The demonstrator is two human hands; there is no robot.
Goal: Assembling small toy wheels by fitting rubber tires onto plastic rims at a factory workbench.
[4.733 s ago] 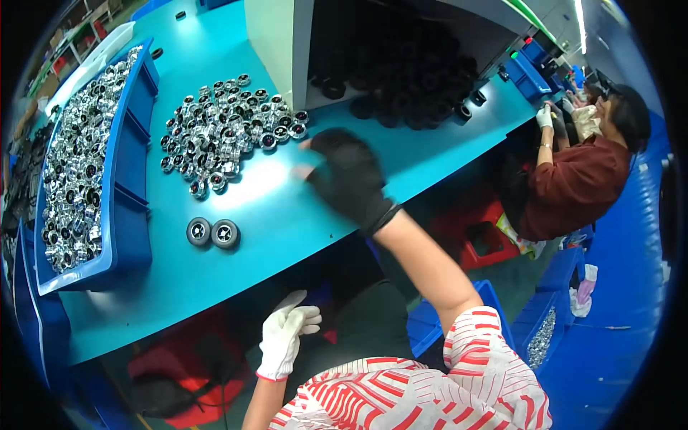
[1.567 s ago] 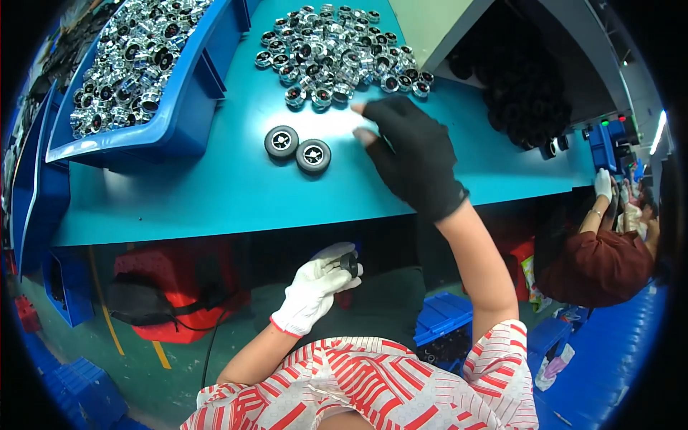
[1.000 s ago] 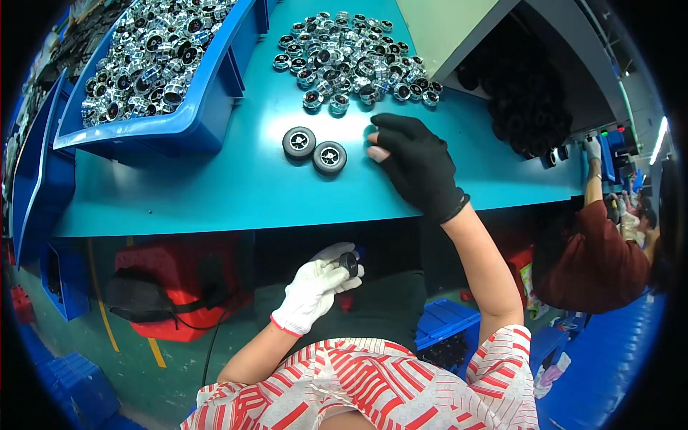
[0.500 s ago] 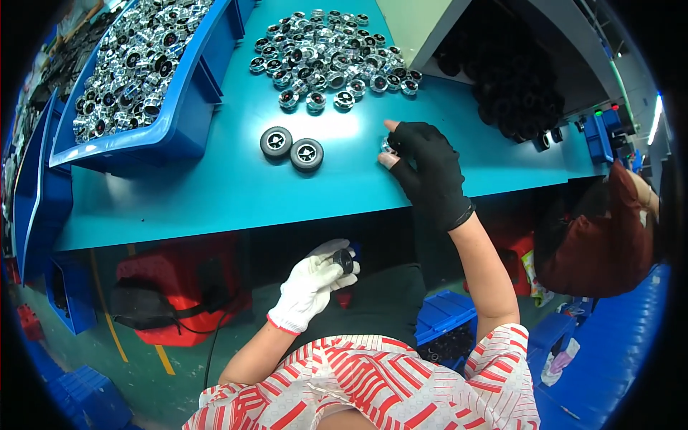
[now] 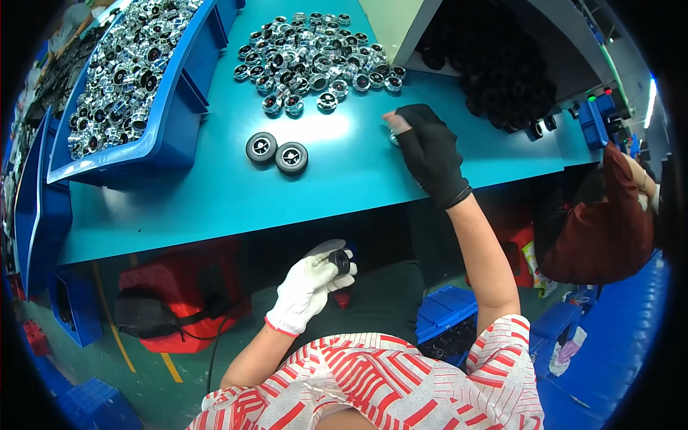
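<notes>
My left hand (image 5: 307,281), in a white glove, is held below the table's front edge, its fingers wrapped round a small black toy tyre (image 5: 340,262). Over the table, my right hand (image 5: 430,152) wears a black glove with bare fingertips. Its thumb and fingers are closed on a shiny chrome wheel hub (image 5: 394,138), mostly hidden by the hand. To its left lie two finished-looking toy wheels, a left one (image 5: 261,147) and a right one (image 5: 292,158), black tyres round silver-and-black centres, touching each other. Beyond them spreads a pile of loose chrome hubs (image 5: 315,61).
A blue bin (image 5: 179,136) full of chrome hubs stands at the left of the teal table (image 5: 215,208). Black tyres (image 5: 502,79) are heaped under a pale panel at the right. A blue crate (image 5: 444,312) sits beside my lap. Another person's sleeve (image 5: 609,222) is at far right.
The view has turned slightly, so the table's things sit further left in the picture. My right hand has tightened round the chrome hub; my left hand keeps its hold on the tyre.
</notes>
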